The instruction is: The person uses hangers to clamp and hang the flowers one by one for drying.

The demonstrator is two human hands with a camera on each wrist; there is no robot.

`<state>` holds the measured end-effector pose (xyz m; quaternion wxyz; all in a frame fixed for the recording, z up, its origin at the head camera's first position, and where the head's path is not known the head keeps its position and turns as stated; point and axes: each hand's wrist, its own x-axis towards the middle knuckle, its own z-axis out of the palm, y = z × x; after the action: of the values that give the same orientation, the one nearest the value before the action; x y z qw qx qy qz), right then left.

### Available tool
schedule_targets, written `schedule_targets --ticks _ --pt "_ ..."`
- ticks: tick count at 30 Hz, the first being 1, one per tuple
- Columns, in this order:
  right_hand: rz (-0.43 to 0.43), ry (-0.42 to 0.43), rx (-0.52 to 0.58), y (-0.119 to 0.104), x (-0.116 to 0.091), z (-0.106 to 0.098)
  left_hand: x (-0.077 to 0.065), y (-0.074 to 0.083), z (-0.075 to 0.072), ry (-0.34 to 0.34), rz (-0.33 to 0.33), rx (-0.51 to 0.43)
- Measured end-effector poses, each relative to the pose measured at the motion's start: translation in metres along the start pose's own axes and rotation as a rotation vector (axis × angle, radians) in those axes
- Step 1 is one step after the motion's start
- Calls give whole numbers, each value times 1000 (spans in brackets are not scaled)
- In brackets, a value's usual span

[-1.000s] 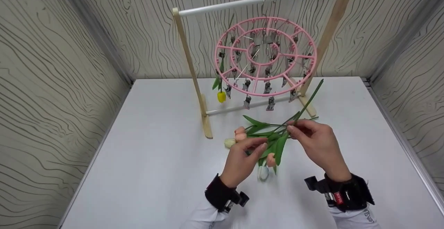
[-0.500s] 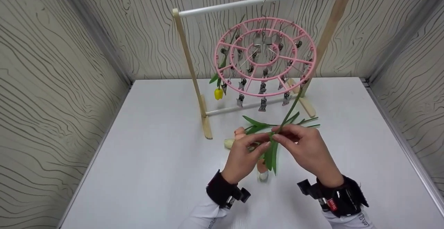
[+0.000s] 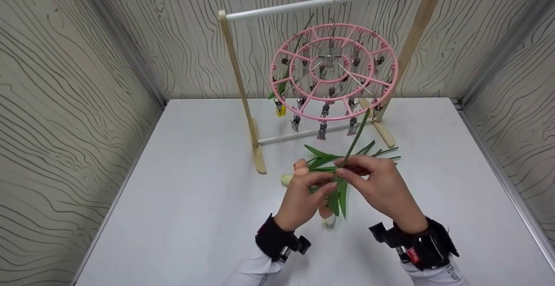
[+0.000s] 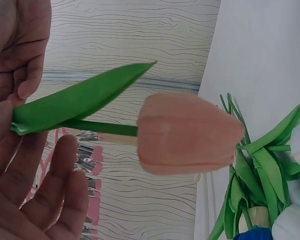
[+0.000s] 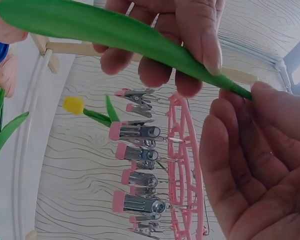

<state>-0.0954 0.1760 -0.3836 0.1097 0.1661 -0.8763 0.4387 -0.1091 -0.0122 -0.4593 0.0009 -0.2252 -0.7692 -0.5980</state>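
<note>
Head view: I've got one peach tulip [image 4: 190,135] over the desk [image 3: 195,216], left hand [image 3: 299,201] pinching near the leaf base, right hand [image 3: 383,186] pinching its stem [image 3: 357,135]. Stem tip overlaps the pink clip hanger [image 3: 331,81]; can't tell if touching. Main risk: lift at this angle, tip likely snags a clip [image 3: 321,131], hanger swings. Leaves could also catch the loose tulips [image 3: 300,170] and drag them.

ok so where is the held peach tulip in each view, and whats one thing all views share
Head: peach tulip below centre, stem slanting up right.
Left wrist: peach tulip large, just right of centre.
Right wrist: its leaf slants across the top.
Shared landmark: the pink clip hanger.
</note>
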Motion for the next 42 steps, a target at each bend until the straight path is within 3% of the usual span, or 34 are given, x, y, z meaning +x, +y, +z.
schedule_targets --ticks 7,16,20,23,26,32,42 --pt "-4 26 -11 4 4 -12 -3 -2 -4 24 1 -3" --pt "94 141 -67 27 22 -47 -7 -5 -10 59 -4 -20" --pt "146 146 -144 40 39 -60 -8 -6 -12 72 1 -43" --pt "202 96 -192 50 53 -67 -8 -7 -13 78 2 -47" --pt "256 -16 -201 60 65 -72 -8 -7 -13 80 3 -51" --pt "285 -223 -91 75 88 -74 -7 -6 -14 87 -14 -33" --pt "265 -261 -78 78 102 -66 -5 -7 -16 98 -56 -47"
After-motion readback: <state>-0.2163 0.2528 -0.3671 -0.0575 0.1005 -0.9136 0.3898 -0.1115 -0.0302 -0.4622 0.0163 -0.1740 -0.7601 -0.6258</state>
